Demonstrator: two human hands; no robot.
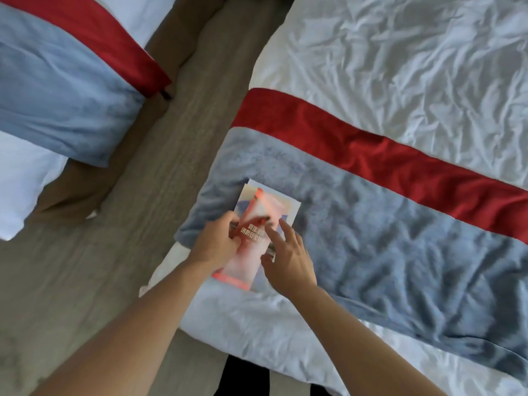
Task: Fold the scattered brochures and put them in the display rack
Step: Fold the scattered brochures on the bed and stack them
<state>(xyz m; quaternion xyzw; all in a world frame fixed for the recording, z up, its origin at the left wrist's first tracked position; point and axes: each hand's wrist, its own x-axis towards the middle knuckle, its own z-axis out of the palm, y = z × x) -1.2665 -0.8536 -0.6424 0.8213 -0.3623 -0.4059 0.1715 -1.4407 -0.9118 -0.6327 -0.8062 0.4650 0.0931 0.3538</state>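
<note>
Brochure [255, 241] was pinched by left hand [215, 244], right hand [286, 258] released beside it on bed [400, 267]; should align edges before creasing.

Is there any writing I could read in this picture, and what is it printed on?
Narrow red-and-white paper brochure, gripped by the left hand: two lines of white Chinese characters; the lower starts "消防", the rest is blurred or hidden by the right hand.
Pale paper sheet underneath, on the grey-blue plush blanket: nothing readable.
</note>
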